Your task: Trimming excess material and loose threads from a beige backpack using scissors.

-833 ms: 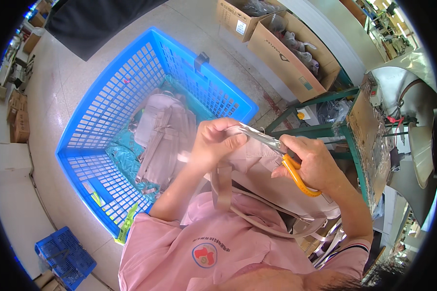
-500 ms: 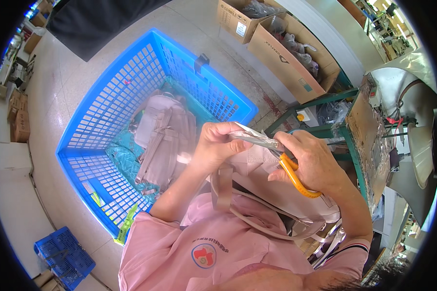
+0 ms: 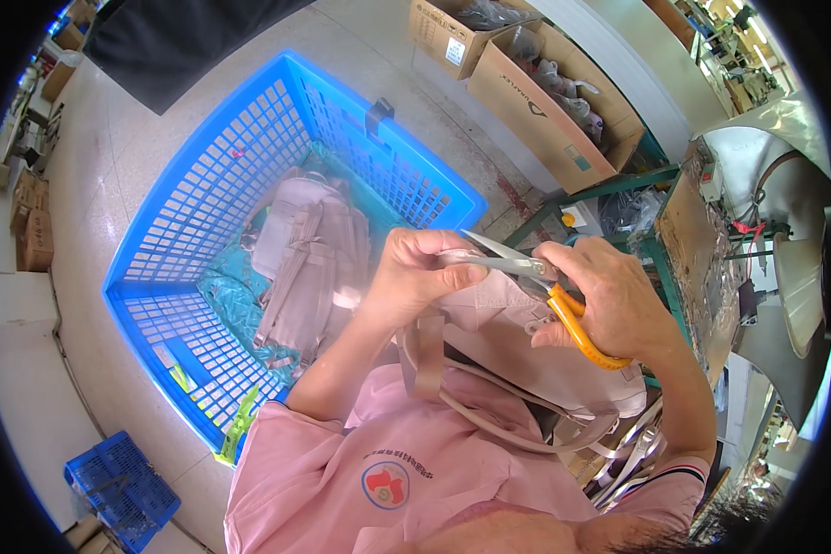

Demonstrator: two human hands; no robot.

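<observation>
A big blue crate (image 3: 203,198) sits on the pale floor (image 3: 129,120), to the person's left and ahead. Inside it lies a heap of pale pink bags (image 3: 309,258) on teal wrapping (image 3: 226,300). Beyond the crate two open cardboard boxes (image 3: 549,102) stand side by side, with wrapped goods in them. A green metal frame (image 3: 619,180) stands to the right, and past it, at the right rim, a shiny metal machine (image 3: 771,194). A small blue crate (image 3: 120,485) sits at the lower left, well apart from the big one.

Close to the body, over the pink shirt (image 3: 379,462), lies the bag (image 3: 526,346) being worked on: pale pink fabric with straps (image 3: 489,420) looping down toward the lap. The left hand (image 3: 420,272) pinches an edge of this bag between thumb and fingers; its grip is closed on the fabric. The right hand (image 3: 609,295) holds scissors (image 3: 535,282) with orange handles, fingers wrapped through and around the loops, its grip closed on them. The blades stand slightly apart, tips pointing left, right at the fabric edge that the left hand pinches. I cannot tell whether the blades touch the cloth
</observation>
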